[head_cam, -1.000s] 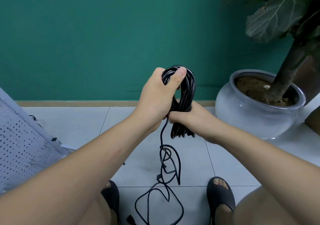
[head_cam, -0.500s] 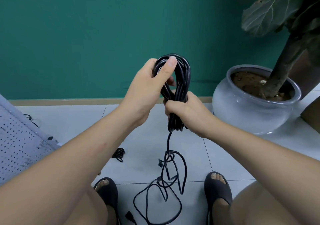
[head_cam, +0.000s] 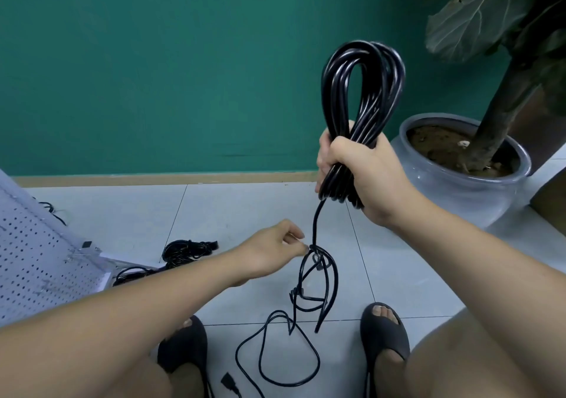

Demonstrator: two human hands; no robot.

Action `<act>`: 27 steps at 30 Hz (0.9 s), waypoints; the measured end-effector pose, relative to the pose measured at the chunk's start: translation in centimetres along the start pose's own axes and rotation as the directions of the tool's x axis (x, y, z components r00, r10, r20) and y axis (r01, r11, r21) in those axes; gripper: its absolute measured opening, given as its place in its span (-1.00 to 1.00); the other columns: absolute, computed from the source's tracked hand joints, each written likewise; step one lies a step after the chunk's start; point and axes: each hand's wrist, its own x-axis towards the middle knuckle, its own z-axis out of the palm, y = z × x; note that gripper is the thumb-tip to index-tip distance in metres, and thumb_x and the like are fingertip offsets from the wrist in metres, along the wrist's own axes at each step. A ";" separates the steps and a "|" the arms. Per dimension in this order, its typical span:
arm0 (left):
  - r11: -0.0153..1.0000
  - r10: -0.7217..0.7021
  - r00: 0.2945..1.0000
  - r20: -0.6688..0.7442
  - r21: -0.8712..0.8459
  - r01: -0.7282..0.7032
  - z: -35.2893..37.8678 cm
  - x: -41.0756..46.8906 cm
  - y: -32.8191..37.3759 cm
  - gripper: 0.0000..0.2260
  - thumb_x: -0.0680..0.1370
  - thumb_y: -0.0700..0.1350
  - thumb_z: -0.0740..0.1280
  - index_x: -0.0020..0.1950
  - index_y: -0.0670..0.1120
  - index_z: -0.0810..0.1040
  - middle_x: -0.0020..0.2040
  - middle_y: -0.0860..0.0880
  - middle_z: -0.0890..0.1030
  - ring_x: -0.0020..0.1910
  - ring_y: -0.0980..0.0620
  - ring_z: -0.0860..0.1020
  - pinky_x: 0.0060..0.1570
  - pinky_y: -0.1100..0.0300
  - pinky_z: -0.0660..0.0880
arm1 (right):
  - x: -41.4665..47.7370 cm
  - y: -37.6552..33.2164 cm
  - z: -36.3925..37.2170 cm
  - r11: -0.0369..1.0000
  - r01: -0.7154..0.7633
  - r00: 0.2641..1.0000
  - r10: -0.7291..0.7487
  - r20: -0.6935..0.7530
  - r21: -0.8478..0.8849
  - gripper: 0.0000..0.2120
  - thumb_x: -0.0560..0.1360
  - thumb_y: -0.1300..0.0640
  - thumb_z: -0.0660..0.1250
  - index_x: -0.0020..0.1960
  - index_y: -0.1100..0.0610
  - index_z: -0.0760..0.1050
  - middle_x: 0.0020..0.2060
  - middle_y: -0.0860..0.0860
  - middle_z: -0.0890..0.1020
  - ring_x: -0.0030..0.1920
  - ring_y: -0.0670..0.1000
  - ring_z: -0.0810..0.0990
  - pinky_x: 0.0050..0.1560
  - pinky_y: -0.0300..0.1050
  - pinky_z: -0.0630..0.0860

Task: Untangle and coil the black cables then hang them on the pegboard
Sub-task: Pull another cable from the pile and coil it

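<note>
My right hand [head_cam: 358, 174] grips a thick coil of black cable [head_cam: 361, 91] at its lower end and holds it upright in front of the green wall. One strand hangs down from the coil into a tangled knot [head_cam: 315, 262], and loose loops trail on the floor to a plug [head_cam: 230, 383] between my feet. My left hand [head_cam: 275, 249] pinches the strand right at the knot. A second bundle of black cable [head_cam: 186, 252] lies on the tiles by the white pegboard [head_cam: 33, 262], which leans at the left.
A large grey pot [head_cam: 459, 189] with a broad-leaved plant stands close at the right, beside my right forearm. My feet in dark sandals [head_cam: 384, 333] rest on the tiled floor on either side of the trailing loops. A thin cable lies behind the pegboard.
My left hand let go of the top of the coil and dropped to the knot below. My right hand alone now holds the coil, raised higher and to the right.
</note>
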 end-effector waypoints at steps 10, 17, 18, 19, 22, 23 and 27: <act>0.987 0.074 0.994 0.085 -0.150 -0.061 -0.7 -0.2 -0.1 -0.76 0.66 -0.16 0.38 0.29 0.06 0.59 -0.05 -0.12 0.78 -0.09 0.08 0.69 0.13 0.11 0.55 | 0.6 -0.2 -1.2 0.999 -0.041 0.997 0.040 -0.067 -0.015 -0.63 0.26 0.11 0.35 -0.16 0.34 0.27 -0.29 0.26 0.33 -0.32 0.32 0.30 -0.34 0.51 0.39; 0.997 0.079 0.996 0.037 0.019 -0.080 -1.9 1.6 -1.5 -0.86 0.68 -0.12 0.38 0.22 0.07 0.64 -0.17 -0.05 0.77 -0.19 0.09 0.69 -0.07 0.12 0.56 | 0.6 -0.6 -1.7 0.998 -0.024 0.994 0.017 -0.108 -0.058 -0.61 0.26 0.13 0.32 -0.18 0.40 0.24 -0.27 0.39 0.24 -0.30 0.46 0.24 -0.39 0.38 0.33; 0.995 0.063 0.998 0.022 0.071 -0.065 -2.4 1.9 -1.7 -0.86 0.69 -0.14 0.37 0.20 0.05 0.65 -0.19 -0.05 0.76 -0.23 0.09 0.69 -0.12 0.15 0.58 | 0.6 -0.6 -1.8 0.997 -0.015 0.992 0.005 -0.125 -0.072 -0.63 0.27 0.15 0.31 -0.18 0.41 0.24 -0.27 0.39 0.23 -0.29 0.46 0.24 -0.40 0.34 0.30; 0.991 0.041 0.999 -0.004 0.129 -0.040 -3.0 2.2 -2.0 -0.87 0.68 -0.17 0.35 0.17 0.01 0.66 -0.20 -0.05 0.76 -0.26 0.09 0.68 -0.17 0.18 0.59 | 0.7 -0.6 -2.0 0.997 -0.007 0.990 -0.005 -0.144 -0.080 -0.65 0.29 0.17 0.30 -0.19 0.41 0.24 -0.28 0.39 0.23 -0.29 0.45 0.23 -0.41 0.30 0.28; 0.972 -0.085 0.995 -0.061 0.213 0.096 -5.3 3.4 -4.5 -0.88 0.67 -0.23 0.33 0.07 -0.11 0.66 -0.23 -0.08 0.73 -0.32 0.04 0.69 -0.27 0.20 0.55 | 0.9 -0.6 -3.1 0.996 0.007 0.979 -0.025 -0.200 -0.090 -0.70 0.32 0.21 0.28 -0.18 0.42 0.25 -0.30 0.35 0.26 -0.31 0.31 0.23 -0.43 0.06 0.24; 0.956 -0.123 0.988 -0.089 0.255 0.142 -6.2 3.7 -5.7 -0.88 0.66 -0.24 0.32 0.04 -0.11 0.65 -0.24 -0.08 0.74 -0.33 0.03 0.70 -0.28 0.19 0.55 | 0.9 -0.6 -3.4 0.995 0.008 0.977 -0.029 -0.210 -0.097 -0.71 0.33 0.21 0.28 -0.18 0.42 0.26 -0.30 0.37 0.27 -0.31 0.25 0.24 -0.42 -0.06 0.24; 0.839 -0.156 0.959 -0.235 0.481 0.254 -9.2 4.6 -9.6 -0.84 0.62 -0.21 0.30 -0.02 -0.01 0.64 -0.27 0.04 0.75 -0.34 0.06 0.71 -0.21 0.14 0.66 | 0.8 -0.2 -4.3 0.992 -0.013 0.973 -0.016 -0.229 -0.128 -0.70 0.34 0.21 0.29 -0.17 0.42 0.27 -0.26 0.43 0.28 -0.30 0.24 0.24 -0.44 -0.18 0.20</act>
